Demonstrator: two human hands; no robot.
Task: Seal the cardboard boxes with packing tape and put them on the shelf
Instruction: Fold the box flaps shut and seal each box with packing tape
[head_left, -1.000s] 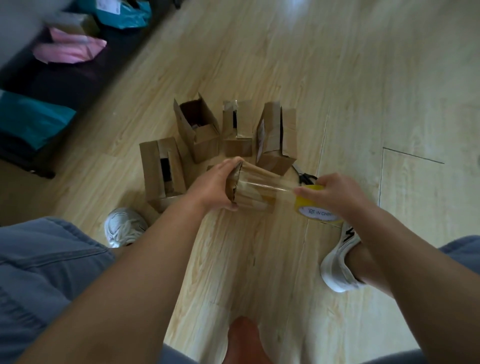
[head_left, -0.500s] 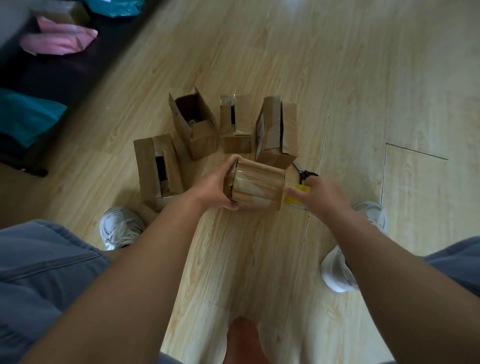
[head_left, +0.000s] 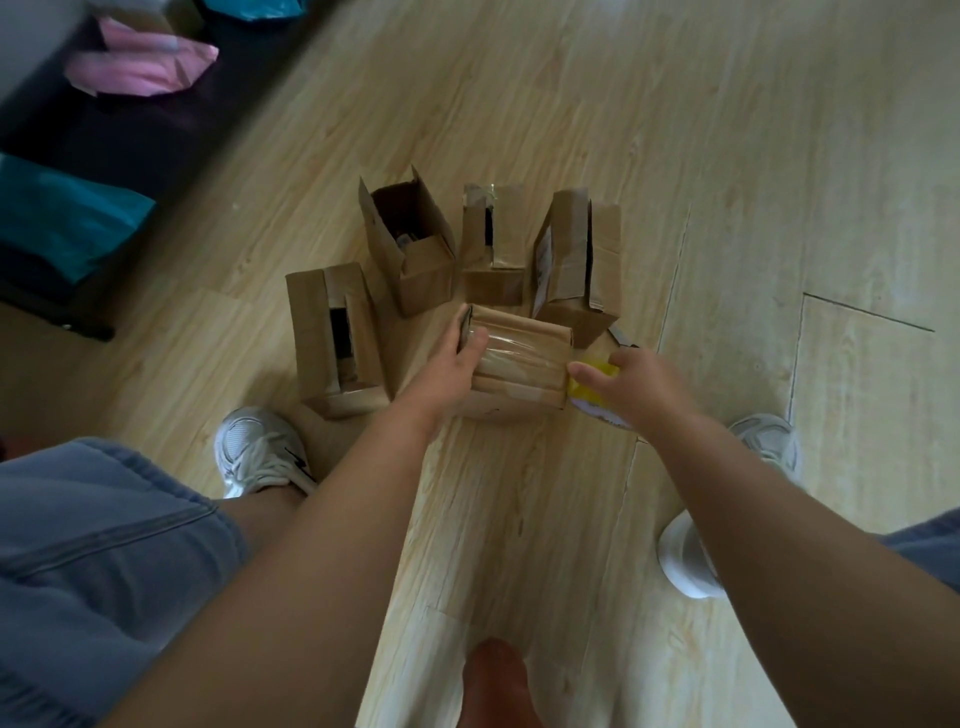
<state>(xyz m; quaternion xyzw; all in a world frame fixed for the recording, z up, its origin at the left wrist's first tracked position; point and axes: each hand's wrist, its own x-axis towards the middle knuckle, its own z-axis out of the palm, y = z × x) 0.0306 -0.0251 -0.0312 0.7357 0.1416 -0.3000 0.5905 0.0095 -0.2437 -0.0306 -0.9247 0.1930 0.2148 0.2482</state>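
A small cardboard box with clear tape across its top rests on the wooden floor in front of me. My left hand grips its left end, thumb on top. At the box's right end my right hand holds a yellow roll of packing tape, mostly hidden under the fingers. Several other cardboard boxes stand behind: one with a gap in its flaps at the left, an open one, a narrow one and a taller one.
Scissors peek out behind the right hand. My white shoes flank the work spot. A dark low shelf at the upper left holds pink and teal bags.
The box has come down from mid-air onto the floor. My right hand moved the tape roll in from a stretched-out strip to the box's right end.
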